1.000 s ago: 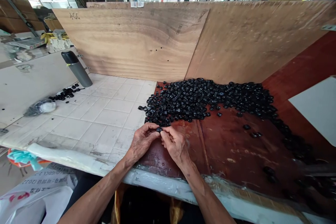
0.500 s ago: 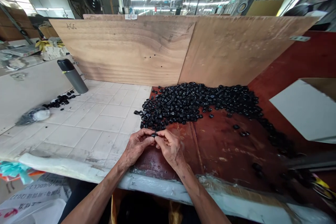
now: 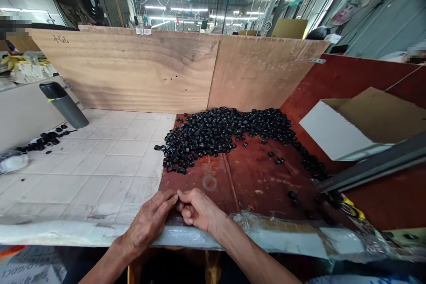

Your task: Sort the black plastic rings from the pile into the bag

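Observation:
My left hand [image 3: 151, 217] and my right hand [image 3: 198, 211] meet fingertip to fingertip above the table's front edge, both closed in a pinch. Between the fingertips is a small black part, now almost wholly covered; half a second ago it showed more plainly. Beyond my hands lies a big heap of small black ring-like parts [image 3: 213, 133], mostly on the dark red board [image 3: 246, 186]. At its left end, a few of these pieces reach the white tiled surface [image 3: 109, 164].
A grey bottle with a black cap [image 3: 68, 108] stands at the left beside scattered black bits [image 3: 43, 140]. Plywood panels [image 3: 133, 71] wall the back. At right are an open white cardboard box [image 3: 336, 131], a grey metal bar [image 3: 376, 164] and something yellow and black [image 3: 353, 208].
Both hands have drawn back from the heap toward the table's front edge, still pinched together. The camera's view has turned to the right, showing more of the box.

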Motion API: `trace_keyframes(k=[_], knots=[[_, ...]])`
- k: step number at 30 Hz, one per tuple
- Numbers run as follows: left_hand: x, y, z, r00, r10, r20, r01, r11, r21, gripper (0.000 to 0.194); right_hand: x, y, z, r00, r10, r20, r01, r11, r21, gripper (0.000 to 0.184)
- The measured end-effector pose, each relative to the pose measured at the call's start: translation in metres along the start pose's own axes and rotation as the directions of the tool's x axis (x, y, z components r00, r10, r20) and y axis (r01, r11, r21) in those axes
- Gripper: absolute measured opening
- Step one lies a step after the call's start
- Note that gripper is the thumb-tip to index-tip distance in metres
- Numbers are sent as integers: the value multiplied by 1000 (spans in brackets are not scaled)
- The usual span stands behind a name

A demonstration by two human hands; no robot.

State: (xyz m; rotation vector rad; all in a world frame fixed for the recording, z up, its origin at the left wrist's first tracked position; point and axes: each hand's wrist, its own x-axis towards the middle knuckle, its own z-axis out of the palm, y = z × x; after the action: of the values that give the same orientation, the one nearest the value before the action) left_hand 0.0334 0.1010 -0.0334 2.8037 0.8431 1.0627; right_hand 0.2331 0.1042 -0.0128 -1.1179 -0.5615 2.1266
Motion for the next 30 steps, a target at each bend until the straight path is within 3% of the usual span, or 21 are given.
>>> trace_keyframes(k=[3, 6, 8, 9, 10, 11, 13, 14, 15, 16, 18, 20, 23, 26, 30], knots=[[-8, 7, -19, 980, 119, 158, -116, 993, -25, 53, -16, 9, 3, 991, 133, 29, -131, 990, -55, 33], [-3, 21, -42, 942, 185, 280, -139, 975, -176, 54, -33, 20, 1, 982, 183, 55, -161, 946, -280, 38], [4, 25, -54, 915, 151, 375, -46, 960, -275, 43, -42, 17, -9, 999, 48, -3, -43, 852, -522, 45], [8, 22, -56, 901, 96, 423, 33, 957, -288, 36, -44, 10, -19, 991, -125, -48, 64, 760, -647, 47], [12, 16, -55, 896, 17, 445, 117, 955, -272, 35, -44, -1, -32, 917, -374, -138, 151, 647, -747, 45], [16, 4, -51, 901, -81, 426, 195, 953, -232, 40, -42, -16, -48, 770, -613, -181, 227, 527, -819, 42], [23, -32, -36, 896, -381, 226, 413, 904, -111, 39, -30, -50, -87, 356, -910, -214, 225, 306, -925, 53], [28, -54, -26, 853, -512, 104, 520, 852, -67, 41, -22, -66, -107, 232, -949, -213, 171, 256, -952, 62], [33, -78, -15, 800, -600, 16, 600, 798, -50, 44, -12, -81, -125, 169, -955, -242, 120, 264, -957, 72], [39, -101, -5, 748, -661, -67, 660, 751, -36, 48, -1, -93, -141, 138, -944, -299, 84, 312, -946, 81], [57, -141, 13, 691, -710, -136, 712, 701, -39, 57, 20, -106, -162, 169, -921, -350, 50, 363, -930, 90], [82, -170, 26, 676, -733, -73, 729, 680, -76, 65, 38, -109, -170, 208, -927, -312, 34, 326, -945, 91], [125, -198, 45, 705, -710, 5, 706, 700, -105, 69, 58, -110, -166, 222, -950, -218, 1, 224, -975, 87], [162, -215, 64, 753, -654, 75, 658, 741, -133, 66, 72, -113, -161, 214, -957, -197, -53, 190, -980, 83], [177, -223, 79, 791, -599, 127, 612, 766, -196, 65, 77, -116, -162, 194, -967, -165, -81, 152, -985, 76]])
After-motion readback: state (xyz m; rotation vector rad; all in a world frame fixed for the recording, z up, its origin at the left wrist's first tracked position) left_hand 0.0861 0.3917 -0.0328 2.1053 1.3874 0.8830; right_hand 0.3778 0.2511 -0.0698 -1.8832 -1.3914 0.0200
